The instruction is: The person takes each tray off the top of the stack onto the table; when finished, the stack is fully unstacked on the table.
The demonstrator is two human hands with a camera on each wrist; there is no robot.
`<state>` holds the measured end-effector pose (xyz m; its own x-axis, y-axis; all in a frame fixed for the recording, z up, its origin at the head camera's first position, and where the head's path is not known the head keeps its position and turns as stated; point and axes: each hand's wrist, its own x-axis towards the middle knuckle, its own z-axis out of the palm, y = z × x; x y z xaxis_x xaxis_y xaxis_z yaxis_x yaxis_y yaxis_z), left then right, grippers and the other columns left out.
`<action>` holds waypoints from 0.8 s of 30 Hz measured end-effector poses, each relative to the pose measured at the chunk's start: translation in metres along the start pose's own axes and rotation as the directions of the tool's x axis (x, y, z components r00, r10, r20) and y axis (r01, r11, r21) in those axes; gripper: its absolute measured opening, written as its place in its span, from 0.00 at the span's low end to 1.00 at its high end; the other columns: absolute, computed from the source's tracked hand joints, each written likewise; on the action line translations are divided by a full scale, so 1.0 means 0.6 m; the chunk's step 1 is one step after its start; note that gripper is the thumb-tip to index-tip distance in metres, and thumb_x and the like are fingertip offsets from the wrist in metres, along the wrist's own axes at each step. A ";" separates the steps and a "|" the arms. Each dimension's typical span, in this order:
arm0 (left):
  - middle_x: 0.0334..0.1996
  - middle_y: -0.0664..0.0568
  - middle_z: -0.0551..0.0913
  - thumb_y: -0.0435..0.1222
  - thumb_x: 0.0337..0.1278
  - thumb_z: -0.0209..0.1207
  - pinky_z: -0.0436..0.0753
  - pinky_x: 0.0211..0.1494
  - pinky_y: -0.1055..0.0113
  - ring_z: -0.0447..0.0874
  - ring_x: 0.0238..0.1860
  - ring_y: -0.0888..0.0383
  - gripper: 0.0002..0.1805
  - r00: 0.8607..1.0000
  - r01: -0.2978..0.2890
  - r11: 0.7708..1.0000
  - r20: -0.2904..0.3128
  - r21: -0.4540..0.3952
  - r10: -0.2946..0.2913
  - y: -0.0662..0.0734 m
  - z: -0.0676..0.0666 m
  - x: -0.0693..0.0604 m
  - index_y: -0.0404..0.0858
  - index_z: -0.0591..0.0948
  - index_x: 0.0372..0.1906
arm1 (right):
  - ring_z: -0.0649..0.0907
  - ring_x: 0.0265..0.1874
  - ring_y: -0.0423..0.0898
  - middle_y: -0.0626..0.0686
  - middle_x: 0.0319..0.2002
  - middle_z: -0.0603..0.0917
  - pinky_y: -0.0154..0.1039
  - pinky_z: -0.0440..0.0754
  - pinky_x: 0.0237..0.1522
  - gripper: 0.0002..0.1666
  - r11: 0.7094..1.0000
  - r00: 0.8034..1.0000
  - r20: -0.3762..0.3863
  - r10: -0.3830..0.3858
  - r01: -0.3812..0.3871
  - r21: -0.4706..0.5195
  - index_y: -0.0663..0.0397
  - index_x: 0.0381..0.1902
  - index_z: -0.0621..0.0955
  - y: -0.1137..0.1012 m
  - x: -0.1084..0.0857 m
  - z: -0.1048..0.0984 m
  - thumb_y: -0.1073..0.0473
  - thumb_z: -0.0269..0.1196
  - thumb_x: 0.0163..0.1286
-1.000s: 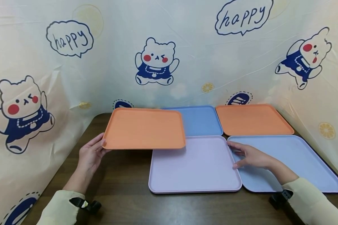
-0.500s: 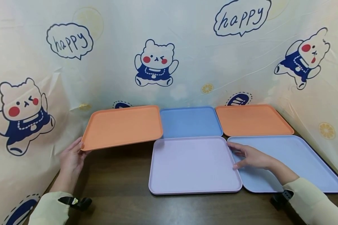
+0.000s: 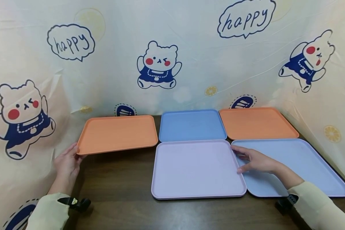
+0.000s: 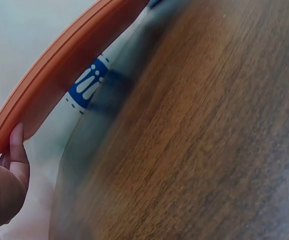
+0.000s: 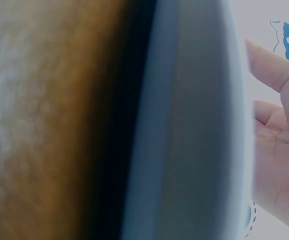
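Even light, soft shadows, right wrist blurred

I'm reading "happy" twice on the backdrop [image 3: 189, 22]: left speech bubble [image 3: 71, 42], now right speech bubble [image 3: 246, 18]!

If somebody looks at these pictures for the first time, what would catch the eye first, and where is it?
Probably the left orange tray, tilted above the wooden table, its near left corner held by the left hand. Next may come the lavender tray at front centre, with the right hand at its right edge. Behind, cartoon bears decorate the pale backdrop.
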<state>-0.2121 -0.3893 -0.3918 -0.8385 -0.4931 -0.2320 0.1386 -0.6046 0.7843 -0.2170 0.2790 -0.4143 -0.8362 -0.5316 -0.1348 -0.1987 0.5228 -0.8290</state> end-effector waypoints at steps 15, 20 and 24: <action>0.32 0.53 0.88 0.26 0.59 0.63 0.85 0.28 0.63 0.87 0.33 0.59 0.07 1.000 -0.004 1.000 0.009 0.031 0.003 -0.006 -0.008 0.021 0.38 0.89 0.37 | 0.56 0.70 0.67 0.68 0.74 0.52 0.59 0.59 0.65 0.60 1.000 1.000 -0.003 -0.004 0.004 0.001 0.64 0.75 0.54 0.000 0.000 0.001 0.54 0.75 0.55; 0.34 0.54 0.87 0.30 0.58 0.64 0.85 0.32 0.65 0.86 0.35 0.61 0.11 0.998 -0.014 0.997 0.069 0.082 0.009 -0.009 -0.010 0.024 0.37 0.87 0.46 | 0.56 0.70 0.67 0.68 0.73 0.52 0.60 0.59 0.66 0.60 1.000 1.000 -0.008 -0.008 0.008 -0.006 0.65 0.75 0.53 -0.001 -0.001 0.002 0.54 0.75 0.54; 0.33 0.54 0.87 0.30 0.60 0.63 0.85 0.32 0.66 0.86 0.35 0.62 0.09 0.995 0.000 0.996 0.099 0.090 -0.008 -0.014 -0.006 0.030 0.37 0.87 0.44 | 0.57 0.70 0.67 0.68 0.73 0.53 0.60 0.59 0.65 0.60 1.000 1.000 -0.011 -0.009 0.009 -0.007 0.65 0.75 0.54 0.000 -0.002 0.001 0.53 0.75 0.54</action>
<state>-0.2261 -0.3953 -0.4048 -0.8878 -0.4234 -0.1803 0.0912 -0.5460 0.8328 -0.2159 0.2792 -0.4145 -0.8401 -0.5287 -0.1214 -0.2096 0.5228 -0.8262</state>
